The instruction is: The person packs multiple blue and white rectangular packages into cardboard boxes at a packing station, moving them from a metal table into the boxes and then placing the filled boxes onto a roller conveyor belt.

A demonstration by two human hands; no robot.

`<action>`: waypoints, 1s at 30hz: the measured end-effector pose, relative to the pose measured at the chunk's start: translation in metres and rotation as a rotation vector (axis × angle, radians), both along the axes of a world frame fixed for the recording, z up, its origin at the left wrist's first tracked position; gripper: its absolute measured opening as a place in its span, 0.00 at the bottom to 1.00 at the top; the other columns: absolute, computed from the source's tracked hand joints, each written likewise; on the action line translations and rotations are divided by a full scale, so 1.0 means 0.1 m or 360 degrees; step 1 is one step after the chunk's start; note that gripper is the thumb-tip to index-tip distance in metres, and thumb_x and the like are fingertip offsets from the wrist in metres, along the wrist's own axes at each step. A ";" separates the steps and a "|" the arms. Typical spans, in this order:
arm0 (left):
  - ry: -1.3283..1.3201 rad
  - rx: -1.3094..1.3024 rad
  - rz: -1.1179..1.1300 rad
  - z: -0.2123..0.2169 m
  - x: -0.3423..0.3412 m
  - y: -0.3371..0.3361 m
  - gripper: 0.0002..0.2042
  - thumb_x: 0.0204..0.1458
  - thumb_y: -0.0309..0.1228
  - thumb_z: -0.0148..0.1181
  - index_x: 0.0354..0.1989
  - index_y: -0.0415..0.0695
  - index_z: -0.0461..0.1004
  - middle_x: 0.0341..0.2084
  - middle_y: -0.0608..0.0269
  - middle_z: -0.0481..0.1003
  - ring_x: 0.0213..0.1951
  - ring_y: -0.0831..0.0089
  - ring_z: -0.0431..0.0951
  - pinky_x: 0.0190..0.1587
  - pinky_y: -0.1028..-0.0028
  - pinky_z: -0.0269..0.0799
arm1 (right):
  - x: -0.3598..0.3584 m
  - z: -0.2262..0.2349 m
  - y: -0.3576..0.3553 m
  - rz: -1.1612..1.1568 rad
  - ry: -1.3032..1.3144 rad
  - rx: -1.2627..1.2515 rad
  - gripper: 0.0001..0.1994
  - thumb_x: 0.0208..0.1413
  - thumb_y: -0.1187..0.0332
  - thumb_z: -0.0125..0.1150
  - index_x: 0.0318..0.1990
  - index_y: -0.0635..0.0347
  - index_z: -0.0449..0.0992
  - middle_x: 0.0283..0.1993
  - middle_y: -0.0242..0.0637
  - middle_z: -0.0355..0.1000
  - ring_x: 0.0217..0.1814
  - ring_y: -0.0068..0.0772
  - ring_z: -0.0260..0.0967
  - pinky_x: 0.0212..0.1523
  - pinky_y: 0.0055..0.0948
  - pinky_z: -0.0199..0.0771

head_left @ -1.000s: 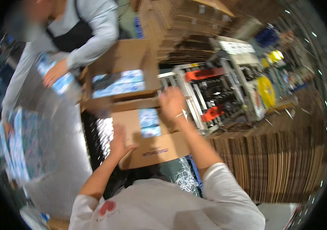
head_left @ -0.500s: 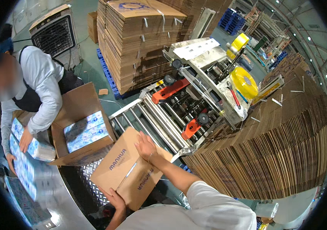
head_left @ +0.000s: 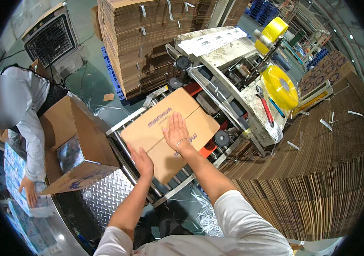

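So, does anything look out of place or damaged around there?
Some litter: a tangle of white strips lies low beside the roller conveyor, and a cardboard scrap sits alone on the floor. Both look like stray waste. The closed carton beneath the right hand shows no obvious damage.

Reaching forward, you hold your right hand (head_left: 176,131) flat and palm down, its fingers extended and close together, the thumb set off to the left. Your left hand (head_left: 141,162), lower and apart from it, is unclenched, slightly blurred, its fingers angled up and leftward. Your bare right forearm (head_left: 207,175) slants up and left to a right wrist (head_left: 183,145) ringed by a thin bracelet (head_left: 181,141); your left forearm (head_left: 130,207), also bare, rises toward the right below short, pale sleeves (head_left: 235,213).
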State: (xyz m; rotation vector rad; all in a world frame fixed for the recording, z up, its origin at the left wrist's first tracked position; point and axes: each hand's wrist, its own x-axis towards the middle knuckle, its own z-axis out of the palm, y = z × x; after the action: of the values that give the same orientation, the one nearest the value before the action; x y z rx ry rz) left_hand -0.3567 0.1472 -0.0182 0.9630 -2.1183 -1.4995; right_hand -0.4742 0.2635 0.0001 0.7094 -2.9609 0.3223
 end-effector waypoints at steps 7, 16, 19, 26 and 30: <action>0.0144 0.0870 -0.0858 -0.44 -0.09 -0.52 0.30 0.59 0.46 0.37 0.65 0.46 0.37 0.51 0.51 0.62 0.48 0.69 0.65 0.48 0.75 0.61 | 1.33 -0.02 -0.34 0.0524 0.0007 -0.0544 0.29 0.50 0.65 0.50 0.59 0.69 0.52 0.63 0.55 0.47 0.66 0.54 0.42 0.64 0.45 0.41; -0.0683 -0.0554 -0.1715 -1.80 3.65 -1.44 0.17 0.55 0.39 0.37 0.50 0.51 0.64 0.34 0.52 0.73 0.41 0.55 0.72 0.43 0.60 0.68 | 4.06 -0.84 1.05 -0.0579 -0.0998 -0.0601 0.16 0.47 0.65 0.55 0.44 0.62 0.70 0.39 0.50 0.70 0.40 0.46 0.69 0.41 0.38 0.69; -0.1617 -0.0334 -0.1918 -2.11 4.98 -2.07 0.16 0.53 0.41 0.41 0.45 0.49 0.69 0.30 0.52 0.73 0.29 0.56 0.76 0.29 0.59 0.71 | 4.07 -0.66 1.55 -0.0878 -0.0788 -0.0616 0.13 0.47 0.71 0.55 0.42 0.64 0.72 0.30 0.42 0.74 0.30 0.34 0.73 0.33 0.27 0.72; -0.1613 0.0535 -0.0672 -1.91 4.65 -2.68 0.13 0.53 0.39 0.44 0.40 0.46 0.70 0.25 0.54 0.72 0.23 0.62 0.74 0.21 0.66 0.67 | 2.35 1.64 1.59 -0.0412 0.0444 -0.0693 0.10 0.46 0.72 0.55 0.36 0.66 0.73 0.36 0.50 0.71 0.37 0.45 0.70 0.38 0.32 0.70; -0.1225 0.0703 -0.0483 -1.76 3.89 -2.56 0.12 0.52 0.39 0.46 0.37 0.44 0.70 0.23 0.55 0.72 0.19 0.66 0.73 0.17 0.70 0.64 | 2.25 3.29 2.06 -0.0344 0.1335 -0.0436 0.07 0.44 0.76 0.55 0.33 0.64 0.72 0.34 0.47 0.71 0.38 0.48 0.68 0.41 0.38 0.68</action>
State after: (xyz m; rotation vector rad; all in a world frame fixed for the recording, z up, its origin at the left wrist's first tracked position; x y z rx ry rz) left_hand 0.0324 -0.1090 -0.1947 1.6466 -2.5771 -2.0395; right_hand -0.2496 0.4697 0.3295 0.3542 -2.1144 0.3052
